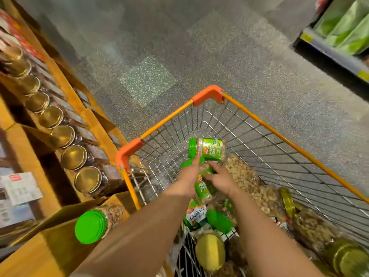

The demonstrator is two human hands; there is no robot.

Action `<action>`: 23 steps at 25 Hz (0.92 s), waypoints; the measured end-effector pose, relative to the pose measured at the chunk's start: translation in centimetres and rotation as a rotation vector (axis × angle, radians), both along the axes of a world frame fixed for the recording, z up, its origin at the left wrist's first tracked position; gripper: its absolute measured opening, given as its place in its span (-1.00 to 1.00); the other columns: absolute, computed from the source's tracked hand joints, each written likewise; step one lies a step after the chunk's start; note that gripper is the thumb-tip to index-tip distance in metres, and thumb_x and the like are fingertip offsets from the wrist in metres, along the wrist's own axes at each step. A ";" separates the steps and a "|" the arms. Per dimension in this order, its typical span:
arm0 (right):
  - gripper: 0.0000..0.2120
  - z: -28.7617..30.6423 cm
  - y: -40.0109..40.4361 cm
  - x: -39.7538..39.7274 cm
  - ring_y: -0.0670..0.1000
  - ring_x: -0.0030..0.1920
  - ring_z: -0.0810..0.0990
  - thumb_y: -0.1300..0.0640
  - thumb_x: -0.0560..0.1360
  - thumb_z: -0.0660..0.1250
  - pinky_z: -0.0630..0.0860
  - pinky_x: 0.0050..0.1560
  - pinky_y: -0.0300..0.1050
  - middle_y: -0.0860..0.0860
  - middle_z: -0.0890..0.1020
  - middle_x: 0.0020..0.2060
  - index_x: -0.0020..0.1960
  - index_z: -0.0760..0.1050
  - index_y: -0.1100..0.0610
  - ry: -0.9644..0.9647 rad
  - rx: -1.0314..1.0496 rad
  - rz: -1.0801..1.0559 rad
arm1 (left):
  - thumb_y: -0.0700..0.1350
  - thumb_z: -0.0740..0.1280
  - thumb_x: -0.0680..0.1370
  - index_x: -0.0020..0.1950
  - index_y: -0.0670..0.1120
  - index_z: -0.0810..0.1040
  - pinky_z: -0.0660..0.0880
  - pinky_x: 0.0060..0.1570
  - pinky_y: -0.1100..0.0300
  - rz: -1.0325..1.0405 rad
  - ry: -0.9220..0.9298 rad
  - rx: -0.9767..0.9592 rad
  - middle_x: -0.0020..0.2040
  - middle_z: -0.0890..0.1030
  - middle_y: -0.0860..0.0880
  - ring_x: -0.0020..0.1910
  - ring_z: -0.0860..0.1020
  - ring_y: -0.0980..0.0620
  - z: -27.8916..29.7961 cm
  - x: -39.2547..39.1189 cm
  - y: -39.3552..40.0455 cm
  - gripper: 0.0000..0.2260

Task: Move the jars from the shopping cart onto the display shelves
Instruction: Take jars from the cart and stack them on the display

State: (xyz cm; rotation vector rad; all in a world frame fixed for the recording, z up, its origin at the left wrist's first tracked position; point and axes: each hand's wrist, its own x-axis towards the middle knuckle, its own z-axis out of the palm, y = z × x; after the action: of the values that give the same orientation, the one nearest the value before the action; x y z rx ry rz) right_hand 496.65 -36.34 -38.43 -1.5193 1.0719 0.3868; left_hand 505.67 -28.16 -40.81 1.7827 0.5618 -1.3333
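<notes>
An orange-rimmed wire shopping cart [279, 134] holds several nut jars. My left hand [188, 177] and my right hand [222, 179] both reach into it around a green-labelled pistachio jar [204, 188]. The left hand curls round that jar's left side near its green lid. The right hand lays spread fingers on its top. A second pistachio jar [208, 149] lies on its side just beyond my fingertips. On the wooden display shelves [60, 242] to the left, a green-lidded jar [91, 226] lies by my left forearm.
A row of gold-lidded jars [69, 156] fills the upper shelf at left. In the cart lie a cashews jar [196, 216], a yellow-lidded jar [210, 251] and clear cashew jars [241, 173] at right. Grey speckled floor lies ahead. A rack of green bags [347, 27] stands at top right.
</notes>
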 end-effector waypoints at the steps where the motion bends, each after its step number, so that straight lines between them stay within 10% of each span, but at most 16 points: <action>1: -0.42 1.2 0.6 -0.2 -0.07 0.14 0.49 0.15 0.48 0.41 0.38 0.13 -0.24 -0.05 0.52 0.32 0.46 0.35 -0.02 -0.055 0.006 -0.059 | 0.61 0.34 0.10 0.23 -0.10 0.61 0.57 0.13 -0.20 0.010 -0.046 0.002 0.10 0.68 -0.13 0.07 0.66 -0.19 1.2 0.1 0.3 -0.02; 5: -0.44 8.6 4.5 -0.9 -0.14 0.22 0.43 0.28 0.51 0.38 0.32 0.25 -0.28 -0.08 0.48 0.30 0.47 0.34 0.09 -0.267 0.021 -0.237 | 0.45 0.25 0.44 0.40 -0.22 0.45 0.40 0.29 0.10 -0.167 -0.292 -0.044 0.38 0.50 -0.18 0.34 0.49 -0.15 15.7 0.7 3.8 -0.16; 10: -0.37 18.9 14.5 -1.2 -0.13 0.31 0.48 0.12 0.39 0.49 0.29 0.47 0.04 -0.02 0.51 0.34 0.42 0.42 0.13 -0.565 -0.115 -0.314 | 0.31 0.23 0.55 0.17 -0.13 0.63 0.39 0.00 0.19 -0.264 -0.616 -0.163 0.17 0.64 -0.15 0.23 0.57 -0.10 27.3 0.5 15.1 -0.46; 14: -0.53 27.4 24.7 -0.4 -0.23 0.12 0.56 0.30 0.49 0.40 0.45 0.29 -0.15 -0.02 0.60 0.22 0.32 0.46 -0.02 -0.759 -0.153 -0.246 | 0.49 0.13 0.45 0.16 -0.21 0.60 0.42 0.07 0.11 -0.223 -0.823 -0.109 0.16 0.63 -0.21 0.20 0.56 -0.17 34.5 -0.3 26.4 -0.21; 23: -0.49 38.2 48.4 1.4 -0.19 -0.01 0.57 0.07 0.31 0.36 0.47 -0.08 -0.37 0.00 0.61 0.14 0.26 0.49 0.07 -1.033 0.095 0.090 | 0.45 0.18 0.47 0.07 -0.02 0.48 0.44 0.19 0.03 0.194 -1.128 0.013 0.13 0.60 -0.05 0.22 0.51 -0.10 45.0 -4.0 53.7 -0.44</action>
State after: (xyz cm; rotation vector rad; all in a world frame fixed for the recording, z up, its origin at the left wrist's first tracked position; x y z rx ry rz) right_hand 498.02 12.06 -0.28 -1.3956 0.1646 -0.2867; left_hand 501.71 25.51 4.20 2.0724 0.0892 -0.0684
